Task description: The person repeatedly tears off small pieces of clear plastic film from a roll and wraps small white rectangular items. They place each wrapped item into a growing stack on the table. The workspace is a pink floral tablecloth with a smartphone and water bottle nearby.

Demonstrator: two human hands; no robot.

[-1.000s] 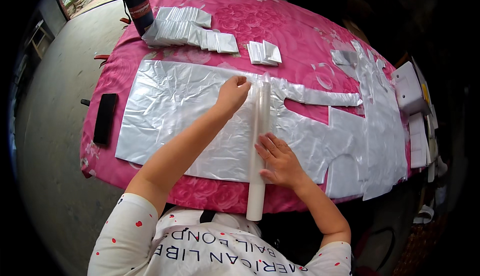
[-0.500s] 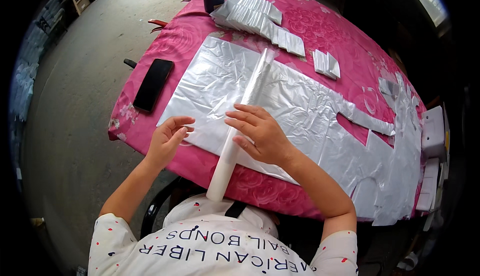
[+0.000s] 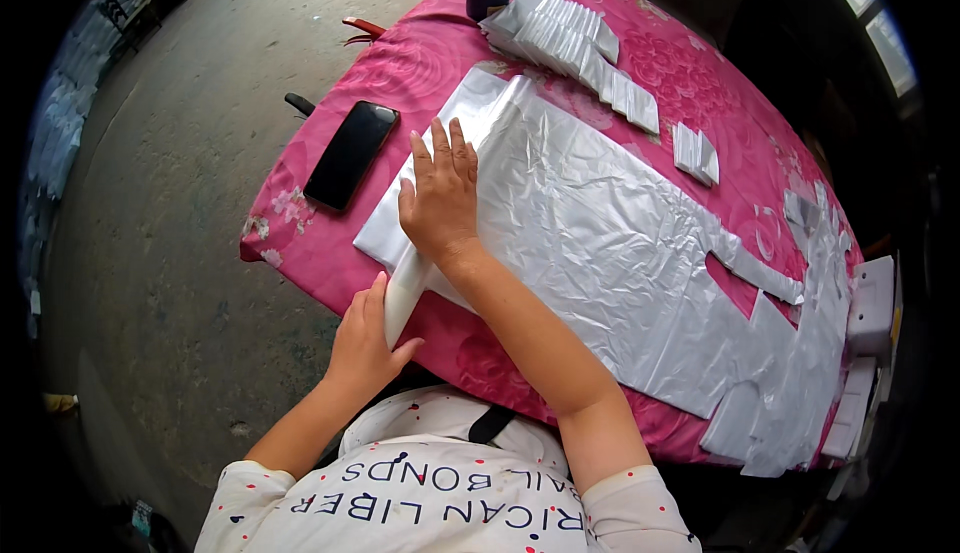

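While your left hand [image 3: 365, 341] half-cups the near end of the white plastic-wrapped cylindrical roll [image 3: 405, 290], clamping unclear, your right hand [image 3: 440, 196] lies spread-fingered, grasping nothing, over it beyond that grip; wrinkled silvery plastic sheet [image 3: 590, 218] spreads rightward.

The right hand [image 3: 440, 198] lies palm down toward eleven o'clock, fingers extended to twelve, its forearm [image 3: 525, 323] slanting up from five, while the left hand [image 3: 365, 343], at eight, spreads its thumb.
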